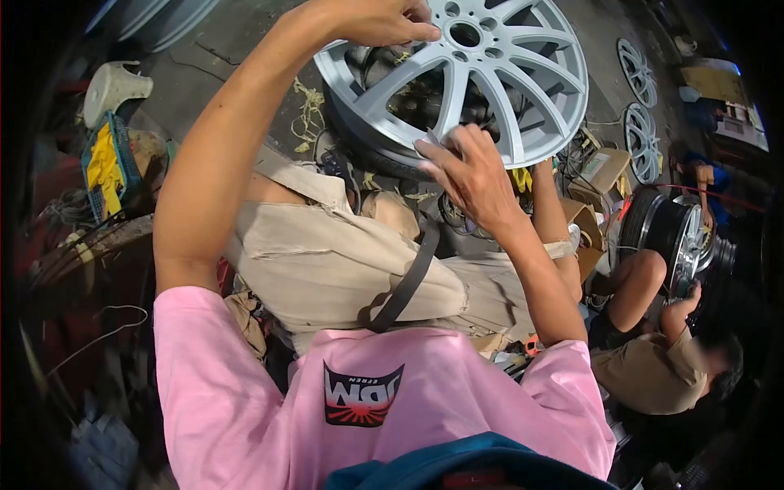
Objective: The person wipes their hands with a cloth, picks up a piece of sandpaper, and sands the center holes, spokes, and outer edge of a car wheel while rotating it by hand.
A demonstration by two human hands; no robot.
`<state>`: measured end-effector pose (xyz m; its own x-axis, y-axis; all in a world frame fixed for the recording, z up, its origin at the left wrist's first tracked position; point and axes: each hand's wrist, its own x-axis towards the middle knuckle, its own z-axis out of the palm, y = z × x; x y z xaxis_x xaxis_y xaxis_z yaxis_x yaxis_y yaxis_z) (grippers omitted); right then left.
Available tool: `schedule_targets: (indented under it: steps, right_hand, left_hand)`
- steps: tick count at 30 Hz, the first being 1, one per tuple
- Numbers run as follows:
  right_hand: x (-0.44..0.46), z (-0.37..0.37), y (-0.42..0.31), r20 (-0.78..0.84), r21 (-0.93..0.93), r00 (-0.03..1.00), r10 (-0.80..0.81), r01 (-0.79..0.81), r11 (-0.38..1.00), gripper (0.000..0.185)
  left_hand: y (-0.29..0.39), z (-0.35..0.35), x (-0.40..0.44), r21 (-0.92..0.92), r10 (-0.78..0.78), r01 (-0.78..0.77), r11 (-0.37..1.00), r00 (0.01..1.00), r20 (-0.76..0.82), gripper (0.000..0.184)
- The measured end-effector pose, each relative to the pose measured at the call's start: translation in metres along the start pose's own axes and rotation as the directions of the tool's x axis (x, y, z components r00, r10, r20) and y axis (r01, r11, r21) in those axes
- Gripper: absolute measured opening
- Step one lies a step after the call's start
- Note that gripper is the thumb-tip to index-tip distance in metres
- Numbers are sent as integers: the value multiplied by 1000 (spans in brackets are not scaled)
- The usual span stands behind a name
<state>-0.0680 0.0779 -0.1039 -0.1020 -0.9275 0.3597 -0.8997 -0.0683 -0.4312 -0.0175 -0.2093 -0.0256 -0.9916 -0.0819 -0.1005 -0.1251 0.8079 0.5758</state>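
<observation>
A light grey multi-spoke wheel [511, 67] lies face up at the top centre, over a dark round thing. My left hand [384, 21], partly cut off by the top edge, has its fingers curled against a spoke beside the centre hole. At the near edge of the rim, my right hand [474, 181] pinches a small, pale, folded piece [431, 144], perhaps abrasive paper. Its fingertips are close to the base of a spoke.
Two more grey wheels [643, 143] lie at the upper right. Cardboard boxes [600, 173] stand right of my legs. Another person [653, 371] sits at the lower right by a shiny wheel [688, 237]. At left are a teal basket [124, 163] and a stool [114, 91].
</observation>
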Motion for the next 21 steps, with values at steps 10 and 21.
schedule_targets:
  steps: [10,21]
  right_hand:
    - [56,37,-4,51,-95,993,-110,114,989,22]
    - [48,41,-7,1,8,1000,7,-7,1000,22]
  left_hand:
    - [21,-22,-12,-97,-110,113,989,993,33,32]
    - [3,-24,-23,-169,-13,1,986,998,-67,37]
